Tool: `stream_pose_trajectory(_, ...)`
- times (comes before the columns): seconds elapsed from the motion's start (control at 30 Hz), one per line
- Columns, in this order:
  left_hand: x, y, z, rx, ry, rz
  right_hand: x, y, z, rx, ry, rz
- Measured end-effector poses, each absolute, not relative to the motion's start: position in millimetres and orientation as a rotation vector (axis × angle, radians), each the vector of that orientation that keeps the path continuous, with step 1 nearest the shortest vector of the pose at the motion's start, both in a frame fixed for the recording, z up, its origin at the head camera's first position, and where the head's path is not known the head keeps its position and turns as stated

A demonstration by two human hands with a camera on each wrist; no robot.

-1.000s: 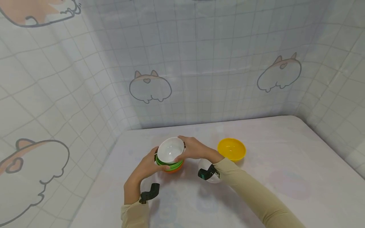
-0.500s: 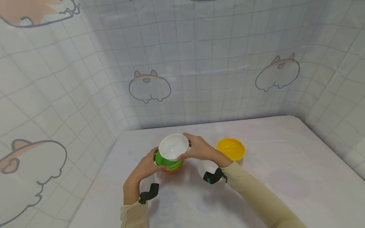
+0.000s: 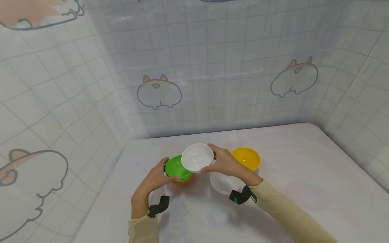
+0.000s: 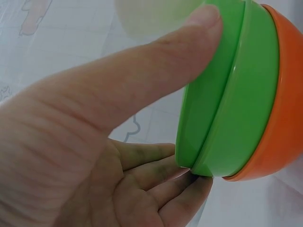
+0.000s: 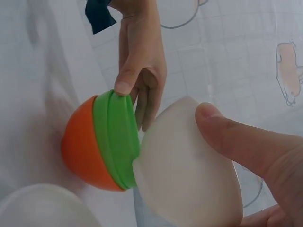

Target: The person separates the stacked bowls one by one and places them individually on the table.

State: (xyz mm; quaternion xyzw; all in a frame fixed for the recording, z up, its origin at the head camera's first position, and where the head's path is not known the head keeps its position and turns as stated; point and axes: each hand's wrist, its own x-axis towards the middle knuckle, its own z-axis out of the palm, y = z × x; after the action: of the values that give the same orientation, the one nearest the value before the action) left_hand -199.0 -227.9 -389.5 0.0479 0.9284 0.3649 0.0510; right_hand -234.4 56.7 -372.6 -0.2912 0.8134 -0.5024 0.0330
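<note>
My left hand (image 3: 158, 175) grips the side of a nested stack of bowls, thumb on the near side and fingers on the far side. Two green bowls (image 4: 236, 104) sit in an orange bowl (image 5: 83, 142). Just right of the stack, my right hand (image 3: 223, 162) pinches a white bowl (image 3: 197, 157) by its right side, thumb in front. This bowl is held up and tilted, its inside facing the head camera. Its left edge overlaps the green rim in the head view. I cannot tell whether the orange base touches the table.
A second white bowl (image 3: 225, 184) stands on the pale table (image 3: 291, 152) below my right wrist, partly hidden by it. Behind my right forearm is a yellow bowl (image 3: 246, 157). A grid-patterned cloth wall (image 3: 218, 101) rises at the back and sides.
My right hand has lifted the white bowl out of the green stack and moved it to the right, uncovering the green inside. The left hand has stayed on the stack.
</note>
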Motion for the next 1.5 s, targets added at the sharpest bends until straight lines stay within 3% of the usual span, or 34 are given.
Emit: stream_pose_trajectory(1.5, -202, -223, -393, 0.129, 2.838, 1.077, -203, 150, -402, -0.608, 2.698, -1.56)
